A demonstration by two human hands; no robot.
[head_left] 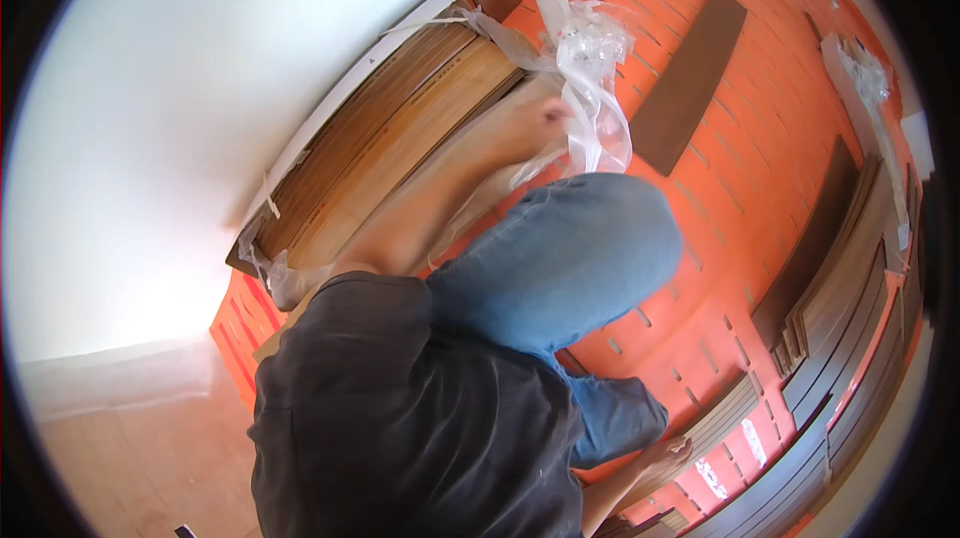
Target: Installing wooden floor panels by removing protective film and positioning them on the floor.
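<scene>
Clear, crumpled plastic film (598, 68) lies just right of the nearer left hand (537, 123) I'm watching remotely, long axis near-to-far, beside the brown wooden plank bundle (390, 133); right hand (664, 456) well apart, either grip I cannot tell.

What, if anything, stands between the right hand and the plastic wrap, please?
In this view, the bent knee in jeans stands between the right hand and the wrap, which lies beyond it, by the left hand.

No readable text (planks (420, 105) included)
</scene>
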